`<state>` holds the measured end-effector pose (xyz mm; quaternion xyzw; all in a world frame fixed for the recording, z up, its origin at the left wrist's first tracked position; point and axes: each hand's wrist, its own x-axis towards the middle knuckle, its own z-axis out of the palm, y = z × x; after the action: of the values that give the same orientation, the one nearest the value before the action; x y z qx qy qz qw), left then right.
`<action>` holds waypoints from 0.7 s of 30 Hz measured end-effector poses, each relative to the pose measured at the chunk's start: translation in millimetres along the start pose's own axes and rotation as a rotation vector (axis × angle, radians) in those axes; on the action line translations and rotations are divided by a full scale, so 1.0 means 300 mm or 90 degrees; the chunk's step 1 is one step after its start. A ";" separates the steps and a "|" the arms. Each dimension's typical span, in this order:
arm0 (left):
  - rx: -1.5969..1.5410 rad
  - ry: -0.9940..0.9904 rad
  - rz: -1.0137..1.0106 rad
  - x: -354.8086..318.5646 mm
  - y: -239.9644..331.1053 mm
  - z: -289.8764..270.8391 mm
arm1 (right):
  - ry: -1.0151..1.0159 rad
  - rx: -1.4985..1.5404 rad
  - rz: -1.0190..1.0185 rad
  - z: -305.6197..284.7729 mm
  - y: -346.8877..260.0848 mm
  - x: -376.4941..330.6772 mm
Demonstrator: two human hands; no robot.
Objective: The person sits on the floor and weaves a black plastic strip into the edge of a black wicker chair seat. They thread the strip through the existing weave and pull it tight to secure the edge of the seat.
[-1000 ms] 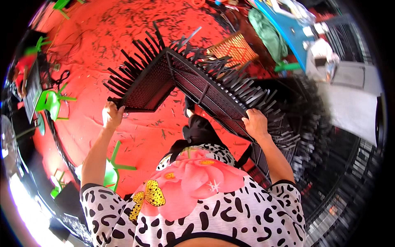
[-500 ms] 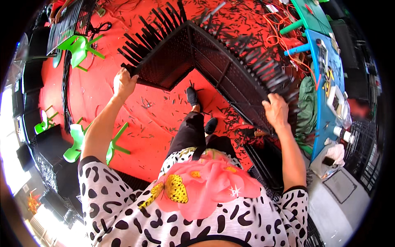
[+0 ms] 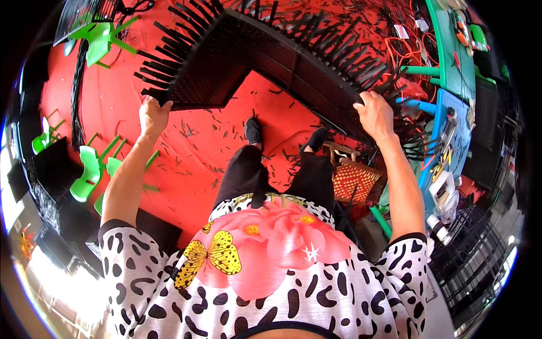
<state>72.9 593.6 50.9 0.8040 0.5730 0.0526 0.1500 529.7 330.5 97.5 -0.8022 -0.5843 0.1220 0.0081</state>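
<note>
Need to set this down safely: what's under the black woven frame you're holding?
Under the black woven frame lies red floor strewn with dark strip offcuts. Whatever sits directly beneath its panels is covered.

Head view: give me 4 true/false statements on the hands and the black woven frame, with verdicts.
1. Both hands grip the woven frame. True: left hand at its lower left corner, right hand on its right edge.
2. The floor is blue. False: it is red, littered with dark offcuts.
3. Loose black strands stick out from the frame's edges. True.
4. The stool lies left of the person's legs. False: it sits to their right, under the right arm.
</note>
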 end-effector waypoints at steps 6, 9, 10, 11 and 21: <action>-0.022 -0.025 -0.175 -0.105 0.178 0.048 | 0.001 0.011 -0.099 0.012 0.212 0.185; 0.003 0.027 -0.164 -0.263 0.241 0.156 | 0.002 0.025 -0.176 0.085 0.345 0.226; 0.061 -0.036 -0.184 -0.307 0.300 0.175 | -0.004 0.023 -0.194 0.115 0.392 0.229; 0.071 -0.007 -0.187 -0.345 0.321 0.221 | 0.004 0.027 -0.206 0.135 0.426 0.222; -0.010 0.211 -0.223 -0.415 0.409 0.423 | 0.158 0.011 -0.308 0.285 0.582 0.262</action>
<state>174.4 417.2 -21.9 0.6717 0.7199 0.1614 0.0674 698.1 337.8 -27.3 -0.6482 -0.7523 0.0222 0.1157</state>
